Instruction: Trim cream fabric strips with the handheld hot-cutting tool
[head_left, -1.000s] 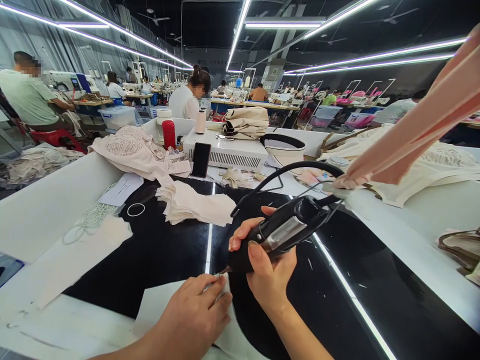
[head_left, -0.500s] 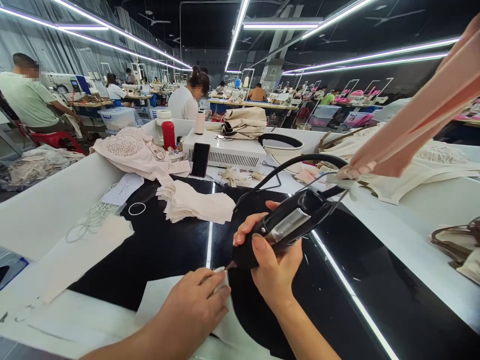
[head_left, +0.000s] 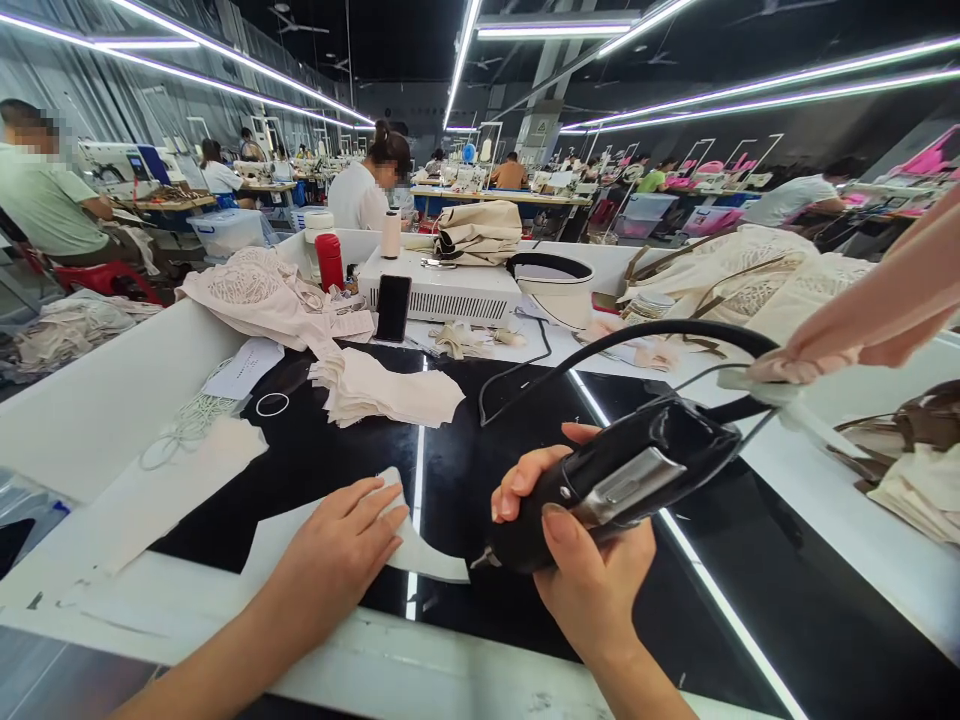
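My right hand (head_left: 581, 560) is wrapped round a black handheld tool (head_left: 607, 490) with a silver plate on its side. Its small metal tip points left, close to the right corner of a white curved piece (head_left: 427, 562). Flat on that piece, fingers stretched and slightly spread, rests my left hand (head_left: 341, 545). The piece lies on the black glossy work surface (head_left: 450, 470). A cable runs from the tool, and a pink cloth strip (head_left: 862, 300) is tied at its rear.
A stack of pale cut pieces (head_left: 382, 385) lies beyond my left hand. Behind are a phone (head_left: 392, 307), a red bottle (head_left: 328, 262), a white box (head_left: 442, 288) and a visor (head_left: 555, 290). A white ring (head_left: 272, 404) and garments lie around. People sit farther back.
The tool in my right hand has moved right and slightly down, off the white piece's edge. The white piece has turned and shifted left under my left hand, whose fingers are now flatter.
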